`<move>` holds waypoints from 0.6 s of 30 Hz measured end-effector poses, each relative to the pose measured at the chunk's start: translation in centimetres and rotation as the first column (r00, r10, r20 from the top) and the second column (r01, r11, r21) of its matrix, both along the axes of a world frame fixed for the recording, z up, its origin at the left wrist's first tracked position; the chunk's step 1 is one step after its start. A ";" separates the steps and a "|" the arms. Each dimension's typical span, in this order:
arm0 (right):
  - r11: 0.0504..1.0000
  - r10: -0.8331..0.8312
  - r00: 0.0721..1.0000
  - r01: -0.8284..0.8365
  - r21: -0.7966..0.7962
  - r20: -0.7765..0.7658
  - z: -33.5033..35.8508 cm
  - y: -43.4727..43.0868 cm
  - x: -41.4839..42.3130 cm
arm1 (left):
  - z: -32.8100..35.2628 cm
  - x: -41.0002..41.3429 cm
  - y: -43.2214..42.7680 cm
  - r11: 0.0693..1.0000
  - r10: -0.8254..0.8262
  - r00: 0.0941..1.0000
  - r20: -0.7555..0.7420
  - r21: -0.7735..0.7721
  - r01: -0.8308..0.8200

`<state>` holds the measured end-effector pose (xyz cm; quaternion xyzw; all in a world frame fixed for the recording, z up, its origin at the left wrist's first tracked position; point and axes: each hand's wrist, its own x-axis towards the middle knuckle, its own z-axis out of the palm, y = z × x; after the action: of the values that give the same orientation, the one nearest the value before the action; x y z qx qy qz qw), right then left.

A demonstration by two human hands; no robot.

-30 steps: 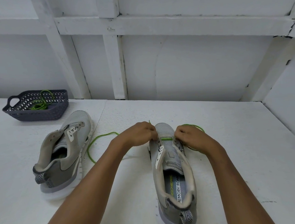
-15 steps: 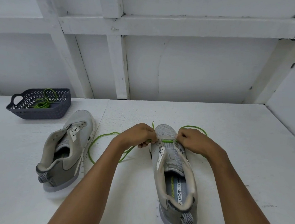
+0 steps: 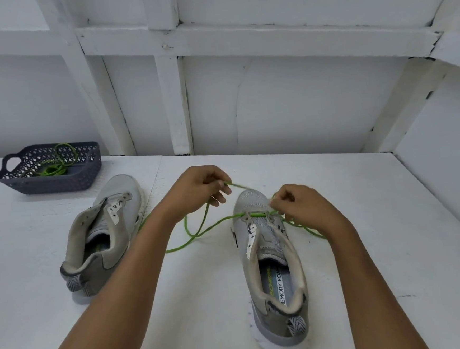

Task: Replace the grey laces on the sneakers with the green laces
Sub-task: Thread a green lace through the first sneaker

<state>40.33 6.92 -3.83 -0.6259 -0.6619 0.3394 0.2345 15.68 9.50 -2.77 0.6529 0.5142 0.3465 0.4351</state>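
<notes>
Green lace [image 3: 256, 214] in left hand [image 3: 200, 188]

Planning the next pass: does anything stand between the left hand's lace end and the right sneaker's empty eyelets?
Nothing visible. The left hand pinches the green lace beside the right sneaker; its empty eyelets lie uncovered, the right hand beyond them.

Shows only two forearms and hands, bare throughout. Left forearm [image 3: 117, 293] and right forearm [image 3: 370, 287] uncovered from the lower frame edge up to the wrists, smooth, tapering toward narrow wrists. Left hand [image 3: 196, 186] and right hand [image 3: 308, 209] likewise bare; knuckles rounded, fingertips [image 3: 220, 200] of the left slightly blurred, nails too small to judge.
</notes>
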 end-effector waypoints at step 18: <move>0.953 -0.285 0.958 0.278 -0.119 -0.042 -0.3 -2.5 -1.9 | -0.9 2.7 -0.8 0.933 -0.289 0.772 -0.565 0.012 0.359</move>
<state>38.44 4.43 -4.17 -0.7157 -0.5386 0.3573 0.2646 18.42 8.68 -3.70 0.8285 0.4760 0.0920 0.2804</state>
